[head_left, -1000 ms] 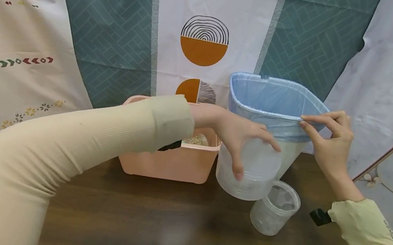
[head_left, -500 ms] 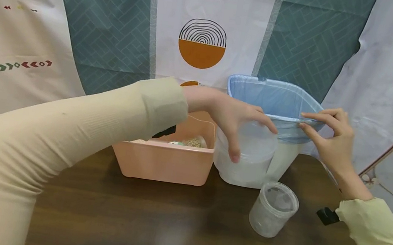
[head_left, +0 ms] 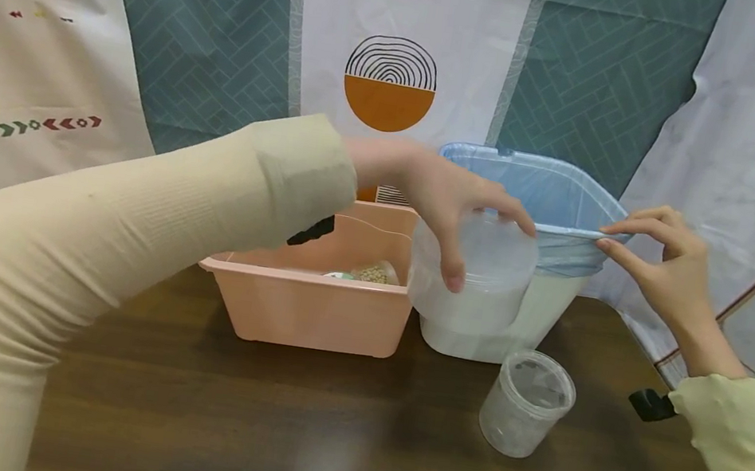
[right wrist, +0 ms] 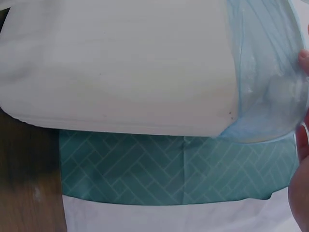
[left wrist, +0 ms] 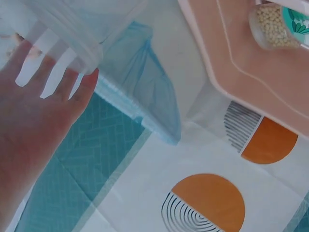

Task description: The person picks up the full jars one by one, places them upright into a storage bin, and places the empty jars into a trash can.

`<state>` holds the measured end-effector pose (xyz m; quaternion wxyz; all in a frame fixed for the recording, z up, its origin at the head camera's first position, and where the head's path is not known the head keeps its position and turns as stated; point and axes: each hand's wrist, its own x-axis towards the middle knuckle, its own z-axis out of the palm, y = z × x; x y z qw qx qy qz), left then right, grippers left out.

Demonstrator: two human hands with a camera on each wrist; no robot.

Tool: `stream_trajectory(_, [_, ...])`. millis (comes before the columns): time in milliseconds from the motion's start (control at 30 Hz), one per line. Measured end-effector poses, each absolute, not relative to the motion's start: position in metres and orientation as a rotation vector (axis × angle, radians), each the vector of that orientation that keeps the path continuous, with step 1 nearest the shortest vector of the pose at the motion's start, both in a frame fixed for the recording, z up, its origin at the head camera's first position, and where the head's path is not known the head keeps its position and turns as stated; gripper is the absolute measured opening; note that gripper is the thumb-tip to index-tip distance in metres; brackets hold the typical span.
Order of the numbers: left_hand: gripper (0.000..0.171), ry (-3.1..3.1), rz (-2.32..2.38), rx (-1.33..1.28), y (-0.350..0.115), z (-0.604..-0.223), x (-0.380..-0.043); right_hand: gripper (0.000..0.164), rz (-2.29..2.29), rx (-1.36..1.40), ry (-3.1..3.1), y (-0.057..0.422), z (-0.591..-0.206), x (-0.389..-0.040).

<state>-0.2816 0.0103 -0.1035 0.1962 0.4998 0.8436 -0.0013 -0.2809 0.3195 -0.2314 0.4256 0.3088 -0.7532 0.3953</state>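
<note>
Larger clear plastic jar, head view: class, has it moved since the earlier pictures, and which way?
Yes: against the white trash bin, the larger clear plastic jar in the left hand has risen in view.

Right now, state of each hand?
Left hand: holding the translucent container around its top.
Right hand: pinching the blue liner at the rim of the white bin.

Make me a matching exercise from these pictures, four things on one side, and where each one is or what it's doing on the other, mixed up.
Column one:
1. Left hand
2. Right hand
3. Small clear jar
4. Peach tub

Column two:
A. Standing in front of the white bin
B. Pinching the edge of the blue liner
C. Standing left of the white bin
D. Holding the large clear container

Right pairs: 1-D, 2-B, 3-A, 4-C.
</note>
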Motion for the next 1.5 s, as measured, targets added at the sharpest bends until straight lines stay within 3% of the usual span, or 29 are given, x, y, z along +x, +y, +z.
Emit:
stream_trajectory(500, [0.1,2.479,-0.042,1.326,0.018,-0.047,-0.271,0.014,1.055,0.797,-1.853,0.341,-0.241,-0.303])
stream_trajectory(933, [0.101,2.76,-0.056,1.318,0.023,-0.016,-0.293,0.015,1.079,0.789,-1.887,0.345,-0.242,-0.3])
stream_trajectory(1167, [0.101,2.901,-0.044,1.297,0.029,-0.015,-0.309,0.017,1.089,0.787,-1.909,0.34,-0.238,-0.295])
stream_trajectory(1500, [0.105,2.89,0.088,1.299,0.034,-0.048,-0.341,0.018,1.092,0.778,-1.944,0.331,-0.24,-0.295])
